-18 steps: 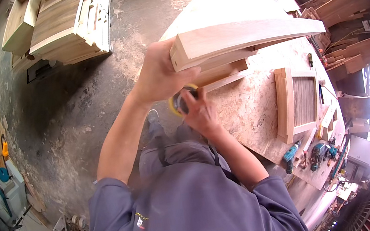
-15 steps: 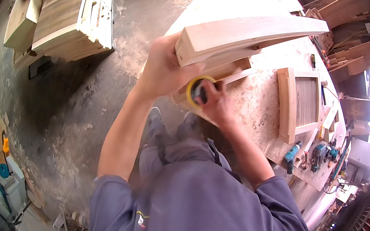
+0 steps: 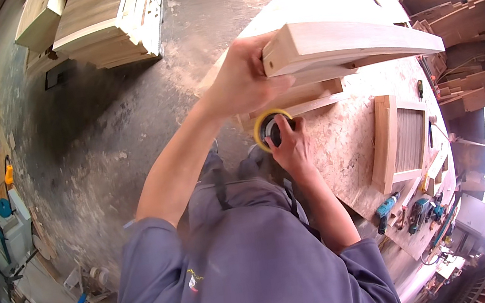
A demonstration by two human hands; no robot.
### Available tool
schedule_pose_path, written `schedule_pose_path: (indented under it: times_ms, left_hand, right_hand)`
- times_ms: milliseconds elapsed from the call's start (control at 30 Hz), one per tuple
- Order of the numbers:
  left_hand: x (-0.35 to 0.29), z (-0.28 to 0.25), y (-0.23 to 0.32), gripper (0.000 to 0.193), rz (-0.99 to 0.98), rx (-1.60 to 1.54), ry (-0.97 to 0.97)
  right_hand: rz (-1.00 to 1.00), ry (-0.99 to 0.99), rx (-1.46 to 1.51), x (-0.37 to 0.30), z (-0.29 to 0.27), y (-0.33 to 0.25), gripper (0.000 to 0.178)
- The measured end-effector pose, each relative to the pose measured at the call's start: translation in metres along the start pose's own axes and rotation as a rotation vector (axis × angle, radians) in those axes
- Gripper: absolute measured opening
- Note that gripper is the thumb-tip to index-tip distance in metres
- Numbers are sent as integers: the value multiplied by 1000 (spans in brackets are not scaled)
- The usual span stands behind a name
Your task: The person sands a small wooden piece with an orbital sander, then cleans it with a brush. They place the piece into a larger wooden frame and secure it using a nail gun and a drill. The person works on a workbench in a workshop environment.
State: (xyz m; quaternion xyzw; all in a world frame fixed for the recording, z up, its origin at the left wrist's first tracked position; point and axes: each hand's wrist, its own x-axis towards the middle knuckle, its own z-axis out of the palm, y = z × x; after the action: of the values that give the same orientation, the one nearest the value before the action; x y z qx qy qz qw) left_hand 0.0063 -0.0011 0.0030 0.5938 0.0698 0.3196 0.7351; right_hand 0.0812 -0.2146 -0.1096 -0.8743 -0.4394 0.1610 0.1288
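My left hand (image 3: 247, 76) is closed around the near-left end of a pale wooden frame (image 3: 357, 39), which is raised and tilted above the workbench. The frame has a thick, slightly curved rail along its top. Below it, my right hand (image 3: 293, 147) grips a round black piece with a yellow rim (image 3: 272, 113); its exact kind is unclear. The disc is close to the lower wooden edge (image 3: 319, 103) under the frame, and I cannot tell whether they touch. Part of the left fingers is hidden behind the frame.
On the workbench (image 3: 343, 162) to the right lies a smaller wooden frame with a grey-brown panel (image 3: 406, 134). A teal drill (image 3: 387, 208) and other power tools are near the bench's front right. A wooden cabinet (image 3: 92, 30) stands on the floor at the far left.
The wooden frame and my left hand have shifted right in the picture, as has most of the scene. My right hand and the yellow-rimmed disc are slightly lower and less blurred.
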Motion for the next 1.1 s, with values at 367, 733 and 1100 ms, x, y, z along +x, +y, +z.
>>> schedule_pose_path:
  times_ms: [367,733,1100]
  left_hand:
    - [4,-7,-5,36,44,121,-78]
    - [7,-4,-7,48,73,73,-67]
    - [12,-1,-1,25,-17,-14,-22]
  right_hand:
    - [-29,-71,-36,-9,6,-37,51]
    - [11,18,-85,-8,11,-33,55]
    - [98,-2,-65,-7,12,-22,62]
